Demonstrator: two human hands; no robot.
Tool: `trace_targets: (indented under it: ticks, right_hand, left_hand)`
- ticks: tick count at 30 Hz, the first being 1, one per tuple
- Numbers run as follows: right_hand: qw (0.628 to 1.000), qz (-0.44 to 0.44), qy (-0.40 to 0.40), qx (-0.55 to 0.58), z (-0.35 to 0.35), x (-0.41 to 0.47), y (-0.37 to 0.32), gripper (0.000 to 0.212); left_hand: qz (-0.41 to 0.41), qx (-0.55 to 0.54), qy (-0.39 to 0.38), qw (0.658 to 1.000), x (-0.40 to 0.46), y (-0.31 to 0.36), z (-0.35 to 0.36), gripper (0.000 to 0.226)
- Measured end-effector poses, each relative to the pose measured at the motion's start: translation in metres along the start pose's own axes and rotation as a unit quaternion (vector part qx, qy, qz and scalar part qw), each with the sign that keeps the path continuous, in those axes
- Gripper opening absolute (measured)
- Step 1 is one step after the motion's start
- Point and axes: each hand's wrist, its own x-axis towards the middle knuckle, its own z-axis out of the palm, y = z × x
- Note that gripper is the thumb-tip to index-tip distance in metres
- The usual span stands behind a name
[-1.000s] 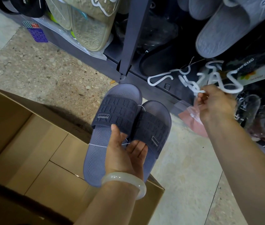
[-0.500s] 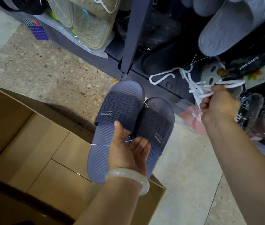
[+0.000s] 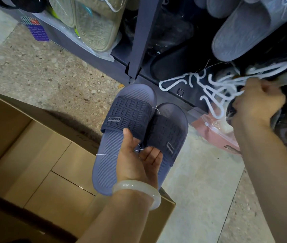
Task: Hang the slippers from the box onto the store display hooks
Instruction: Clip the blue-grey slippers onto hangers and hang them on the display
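Note:
My left hand holds a pair of dark blue slide slippers, tied together with thin white string, above the right edge of the open cardboard box. A pale bangle sits on that wrist. My right hand is closed on a tangled bunch of white plastic hangers at the foot of the dark display rack. The box's inside shows only bare cardboard flaps.
Beige slippers in clear bags hang at the upper left of the rack, grey slippers at the upper right. A pink bagged item lies on the floor under my right hand. Speckled stone floor lies beyond the box.
My right hand has drawn the white hangers up and to the right, stretching the bunch. The slippers in my left hand have shifted only slightly.

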Motion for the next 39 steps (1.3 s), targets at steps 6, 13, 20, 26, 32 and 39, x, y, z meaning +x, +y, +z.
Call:
trace_targets:
  ticks: [6, 13, 20, 26, 32, 39]
  right_hand:
    - [0.996, -0.017, -0.018, 0.084, 0.000, 0.004, -0.004, 0.018]
    - [0.972, 0.180, -0.059, 0.139, -0.013, -0.037, -0.007, 0.017]
    - [0.884, 0.311, -0.238, 0.256, -0.060, -0.139, -0.008, 0.021]
    - [0.864, 0.274, -0.350, 0.237, -0.051, -0.202, -0.007, 0.010]
    - [0.840, 0.285, -0.417, 0.198, -0.030, -0.250, -0.021, 0.009]
    - [0.808, 0.314, -0.485, 0.115, -0.014, -0.307, -0.027, 0.017]
  left_hand:
    - [-0.002, -0.006, -0.002, 1.000, 0.001, 0.000, -0.004, 0.037]
    - [-0.012, -0.013, -0.011, 1.000, -0.005, 0.003, -0.009, 0.036]
    - [-0.006, -0.031, -0.016, 0.999, -0.025, 0.016, -0.009, 0.035]
    - [0.015, -0.054, -0.034, 0.998, -0.045, 0.042, -0.025, 0.038]
    - [0.008, -0.097, -0.055, 0.994, -0.051, 0.087, -0.063, 0.046]
    - [0.017, 0.016, -0.180, 0.983, -0.063, 0.134, -0.106, 0.039]
